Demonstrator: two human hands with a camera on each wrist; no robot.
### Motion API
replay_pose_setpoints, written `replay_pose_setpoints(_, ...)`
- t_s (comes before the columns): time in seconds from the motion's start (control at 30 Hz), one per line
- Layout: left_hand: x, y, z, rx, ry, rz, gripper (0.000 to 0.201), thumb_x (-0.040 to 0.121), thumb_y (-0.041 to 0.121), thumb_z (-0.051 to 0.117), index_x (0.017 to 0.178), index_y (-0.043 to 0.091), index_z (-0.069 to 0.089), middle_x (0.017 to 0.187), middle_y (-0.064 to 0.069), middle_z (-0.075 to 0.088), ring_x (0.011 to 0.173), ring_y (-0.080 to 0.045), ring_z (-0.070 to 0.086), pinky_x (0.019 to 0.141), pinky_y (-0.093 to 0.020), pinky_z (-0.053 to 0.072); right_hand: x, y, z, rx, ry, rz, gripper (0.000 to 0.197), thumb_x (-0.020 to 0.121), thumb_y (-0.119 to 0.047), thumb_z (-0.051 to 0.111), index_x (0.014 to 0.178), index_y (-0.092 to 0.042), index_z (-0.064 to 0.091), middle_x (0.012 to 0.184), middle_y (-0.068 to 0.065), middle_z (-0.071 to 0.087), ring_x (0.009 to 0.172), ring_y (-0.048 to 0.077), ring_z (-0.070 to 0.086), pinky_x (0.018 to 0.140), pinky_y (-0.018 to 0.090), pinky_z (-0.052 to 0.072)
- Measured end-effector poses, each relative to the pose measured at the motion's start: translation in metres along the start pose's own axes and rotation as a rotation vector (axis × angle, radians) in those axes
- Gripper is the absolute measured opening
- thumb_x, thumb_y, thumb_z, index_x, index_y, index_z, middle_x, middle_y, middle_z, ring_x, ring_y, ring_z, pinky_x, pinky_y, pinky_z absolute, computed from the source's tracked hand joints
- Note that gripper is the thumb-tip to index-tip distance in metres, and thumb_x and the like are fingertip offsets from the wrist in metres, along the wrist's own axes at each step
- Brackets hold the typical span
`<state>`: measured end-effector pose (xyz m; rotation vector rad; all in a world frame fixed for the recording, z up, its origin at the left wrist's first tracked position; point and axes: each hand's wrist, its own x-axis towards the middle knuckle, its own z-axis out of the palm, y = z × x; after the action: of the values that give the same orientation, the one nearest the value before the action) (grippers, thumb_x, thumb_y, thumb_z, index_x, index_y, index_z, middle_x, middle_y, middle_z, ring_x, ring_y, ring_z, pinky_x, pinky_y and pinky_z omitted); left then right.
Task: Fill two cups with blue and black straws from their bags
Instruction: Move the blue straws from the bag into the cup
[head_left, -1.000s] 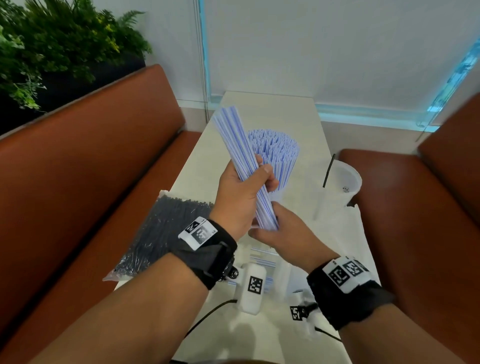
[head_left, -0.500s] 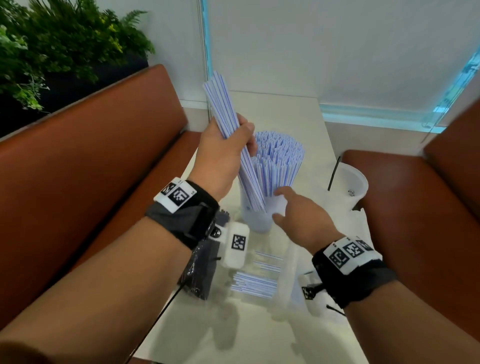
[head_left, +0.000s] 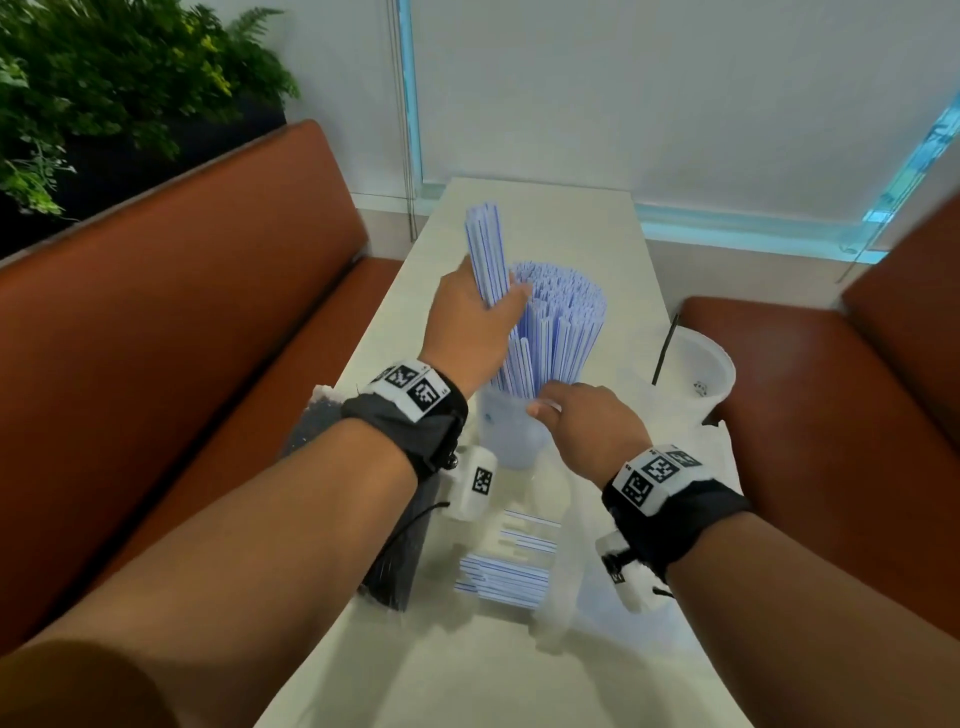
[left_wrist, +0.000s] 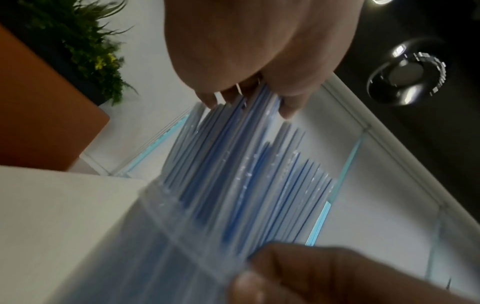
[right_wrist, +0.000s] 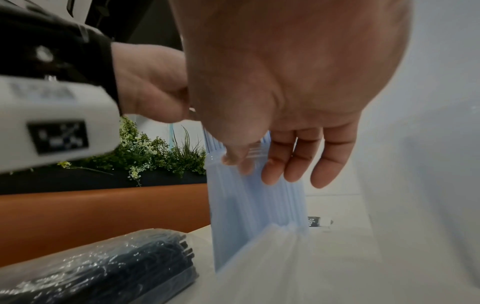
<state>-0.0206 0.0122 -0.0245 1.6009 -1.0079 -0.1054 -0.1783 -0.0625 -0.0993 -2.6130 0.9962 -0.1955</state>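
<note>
My left hand grips a bundle of blue-striped straws upright, its lower ends inside the clear cup at mid-table. That cup is packed with blue straws. My right hand holds the cup at its rim, thumb on the near side and fingers on the wall. A second clear cup on the right holds one black straw. The bag of black straws lies under my left forearm. A clear bag with a few blue straws lies in front of the cup.
The narrow white table runs away from me between two brown benches. A glass partition and wall close off its far end. Plants stand behind the left bench. White plastic wrapping lies near the second cup.
My left hand carried the bundle forward and lowered its ends into the full cup. My right hand let go of the bundle's bottom and took hold of the cup's rim.
</note>
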Motion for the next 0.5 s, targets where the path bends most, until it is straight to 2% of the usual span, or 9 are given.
replay_pose_setpoints(0.1, -0.005, -0.007, 0.000, 0.222, -0.054, 0.048, 0.025, 0.088, 0.037, 0.072, 0.092, 0.012, 0.071, 0.094, -0.006, 0.070, 0.098, -0.028, 0.064, 0.092, -0.045, 0.049, -0.002, -0.003, -0.001, 0.009, -0.008, 0.015, 0.030, 0.104, -0.050, 0.037, 0.103, -0.028, 0.057, 0.094, 0.003, 0.058, 0.093, 0.028, 0.054, 0.071, 0.037, 0.044)
replay_pose_setpoints(0.2, -0.003, -0.004, -0.005, 0.202, -0.135, 0.048, 0.040, 0.084, 0.054, 0.070, 0.103, 0.018, 0.072, 0.104, -0.002, 0.072, 0.104, -0.024, 0.065, 0.095, -0.046, 0.049, -0.003, -0.005, -0.003, 0.021, -0.013, 0.025, 0.031, 0.104, -0.050, 0.037, 0.104, -0.027, 0.058, 0.096, 0.004, 0.059, 0.092, 0.027, 0.055, 0.074, 0.039, 0.048)
replay_pose_setpoints(0.27, 0.001, -0.001, -0.012, 0.125, -0.198, 0.030, 0.058, 0.076, 0.066, 0.070, 0.112, 0.021, 0.067, 0.111, 0.000, 0.070, 0.109, -0.021, 0.064, 0.098, -0.047, 0.049, -0.003, -0.005, -0.004, 0.019, -0.014, 0.030, 0.030, 0.104, -0.050, 0.037, 0.103, -0.027, 0.057, 0.095, 0.004, 0.059, 0.091, 0.027, 0.054, 0.071, 0.038, 0.044)
replay_pose_setpoints(0.3, 0.004, 0.000, -0.015, 0.079, -0.189, 0.011, 0.069, 0.072, 0.071, 0.072, 0.120, 0.022, 0.063, 0.121, 0.000, 0.066, 0.116, -0.020, 0.061, 0.102, -0.048, 0.048, -0.003, -0.005, -0.004, 0.016, -0.013, 0.031, 0.030, 0.104, -0.050, 0.036, 0.103, -0.028, 0.056, 0.094, 0.003, 0.058, 0.091, 0.026, 0.053, 0.069, 0.037, 0.042)
replay_pose_setpoints(0.37, 0.011, 0.004, -0.021, 0.015, -0.115, 0.002, 0.091, 0.069, 0.076, 0.072, 0.139, 0.024, 0.048, 0.144, 0.002, 0.051, 0.134, -0.015, 0.047, 0.114, -0.041, 0.039, -0.003, -0.005, -0.003, 0.019, -0.010, 0.036, 0.029, 0.103, -0.050, 0.036, 0.103, -0.029, 0.056, 0.094, 0.002, 0.058, 0.091, 0.026, 0.052, 0.069, 0.036, 0.039)
replay_pose_setpoints(0.4, 0.014, 0.007, -0.023, -0.003, -0.085, 0.023, 0.096, 0.071, 0.077, 0.069, 0.146, 0.025, 0.039, 0.153, 0.003, 0.041, 0.140, -0.011, 0.039, 0.117, -0.034, 0.034, -0.003, -0.005, -0.003, 0.023, -0.009, 0.040, 0.029, 0.103, -0.050, 0.036, 0.104, -0.029, 0.056, 0.095, 0.002, 0.058, 0.092, 0.026, 0.052, 0.069, 0.036, 0.039)
replay_pose_setpoints(0.47, 0.020, 0.015, -0.023, 0.041, -0.060, 0.120, 0.093, 0.080, 0.074, 0.061, 0.152, 0.023, 0.032, 0.157, 0.004, 0.033, 0.143, -0.007, 0.031, 0.115, -0.021, 0.027, -0.003, -0.005, -0.003, 0.027, -0.011, 0.043, 0.028, 0.103, -0.050, 0.036, 0.103, -0.029, 0.055, 0.097, 0.003, 0.059, 0.093, 0.026, 0.052, 0.070, 0.037, 0.041)
replay_pose_setpoints(0.5, 0.022, 0.017, -0.022, 0.104, -0.072, 0.175, 0.087, 0.084, 0.071, 0.058, 0.151, 0.020, 0.034, 0.157, 0.001, 0.034, 0.143, -0.008, 0.031, 0.116, -0.020, 0.026, -0.003, -0.005, -0.003, 0.027, -0.013, 0.044, 0.028, 0.103, -0.050, 0.036, 0.103, -0.029, 0.055, 0.097, 0.003, 0.059, 0.094, 0.026, 0.052, 0.070, 0.037, 0.042)
